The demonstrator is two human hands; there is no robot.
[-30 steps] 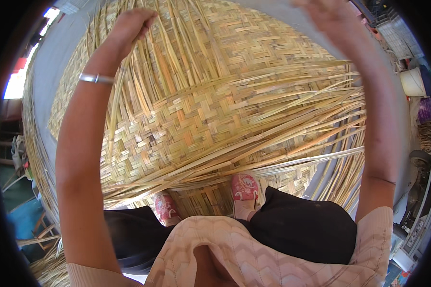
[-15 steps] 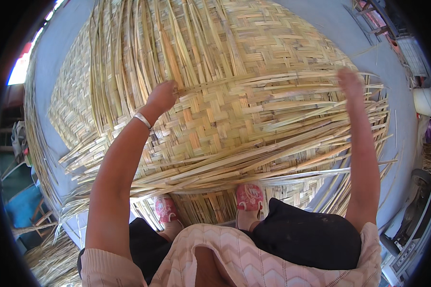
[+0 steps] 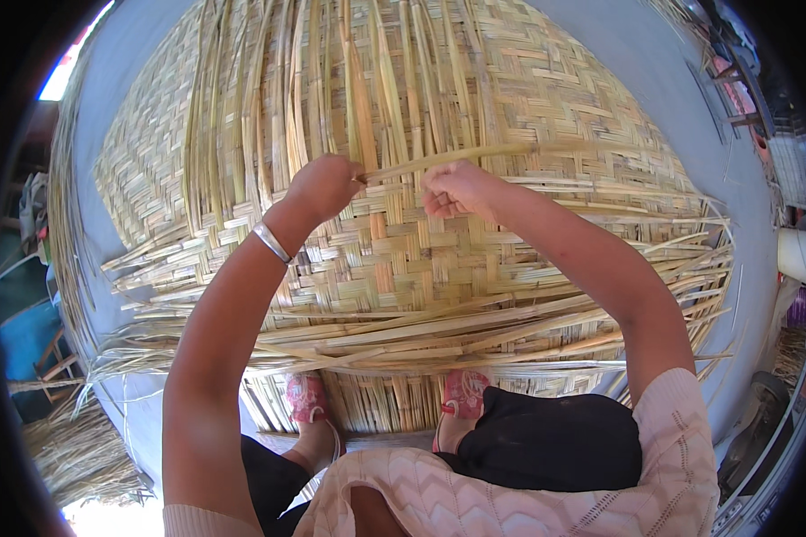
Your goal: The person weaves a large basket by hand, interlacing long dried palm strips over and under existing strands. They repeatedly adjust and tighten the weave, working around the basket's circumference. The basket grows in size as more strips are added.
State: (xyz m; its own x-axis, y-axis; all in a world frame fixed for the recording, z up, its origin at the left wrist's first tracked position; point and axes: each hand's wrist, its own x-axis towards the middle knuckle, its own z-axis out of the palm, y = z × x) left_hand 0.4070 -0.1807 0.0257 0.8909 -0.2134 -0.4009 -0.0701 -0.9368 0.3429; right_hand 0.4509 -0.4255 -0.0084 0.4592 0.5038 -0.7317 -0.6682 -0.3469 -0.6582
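A large herringbone mat (image 3: 394,259) of pale split reeds lies on the floor before me. My left hand (image 3: 327,188), with a silver bangle at the wrist, pinches a flat reed strip (image 3: 501,151) that runs off to the right across the mat. Close by on the right, my right hand (image 3: 457,190) has its fingers curled at the strip, thumb and forefinger against it. Beyond both hands, several long upright reeds (image 3: 358,98) lie folded back over the woven part. Loose crosswise reed ends (image 3: 510,327) fan out nearer me.
My feet in red patterned shoes (image 3: 464,394) stand at the mat's near side. A heap of loose reeds (image 3: 85,447) lies at lower left, beside a blue object (image 3: 31,340). A wheeled metal frame (image 3: 766,430) and a white container (image 3: 795,255) stand at right.
My right hand has come left from the mat's right side to beside my left hand. The strip now rises slightly off the mat. My view has shifted a little.
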